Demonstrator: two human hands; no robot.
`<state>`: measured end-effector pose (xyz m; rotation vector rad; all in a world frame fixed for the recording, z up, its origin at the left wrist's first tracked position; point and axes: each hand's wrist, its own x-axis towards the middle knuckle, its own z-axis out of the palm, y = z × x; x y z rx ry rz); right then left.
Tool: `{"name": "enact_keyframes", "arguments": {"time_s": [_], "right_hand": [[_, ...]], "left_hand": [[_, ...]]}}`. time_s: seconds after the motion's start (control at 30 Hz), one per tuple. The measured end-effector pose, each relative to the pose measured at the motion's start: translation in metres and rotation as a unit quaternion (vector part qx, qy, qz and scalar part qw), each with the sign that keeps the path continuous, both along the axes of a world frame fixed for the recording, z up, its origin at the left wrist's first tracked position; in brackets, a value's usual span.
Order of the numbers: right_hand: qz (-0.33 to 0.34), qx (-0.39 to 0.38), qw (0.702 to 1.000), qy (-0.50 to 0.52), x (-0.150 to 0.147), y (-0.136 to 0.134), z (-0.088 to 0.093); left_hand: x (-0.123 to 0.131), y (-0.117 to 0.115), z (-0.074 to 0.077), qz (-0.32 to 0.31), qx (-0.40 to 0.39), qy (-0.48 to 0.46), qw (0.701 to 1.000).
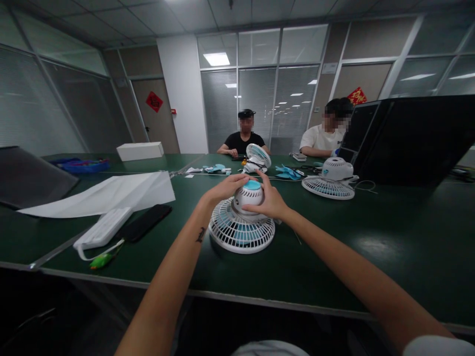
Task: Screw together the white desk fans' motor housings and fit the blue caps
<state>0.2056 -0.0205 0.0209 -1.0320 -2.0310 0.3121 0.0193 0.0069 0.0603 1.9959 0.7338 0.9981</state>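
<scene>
A white fan (243,240) lies face down on the green table, its round grille underneath and its vented motor housing (246,197) on top. A light-blue round cap (253,185) sits on the housing's top. My left hand (230,188) bends over the housing's left and far side, its fingers resting along the cap's edge; its thumb is not clearly seen. From the right, my right hand (272,199) grips the housing, with the thumb across its near side and the index finger raised near the cap.
Two more fans, one ahead (260,155) and one right (328,185), stand on the table (352,257). Two people sit opposite. At left lie a white sheet (122,195), a white power strip (106,228) and a black phone-like item (146,222). A large black panel (415,138) stands right.
</scene>
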Motion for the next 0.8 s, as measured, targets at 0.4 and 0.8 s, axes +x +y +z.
{"name": "enact_keyframes", "arguments": {"time_s": [0.4,0.8], "right_hand": [[-0.014,-0.002,1.0,-0.01,-0.001,-0.003,0.001],[0.004,-0.008,1.0,-0.005,0.002,0.001,-0.002]], "left_hand": [[0.018,-0.028,0.004,0.184,0.194,0.121,0.956],[0.021,-0.015,0.013,0.161,0.167,0.162,0.959]]}}
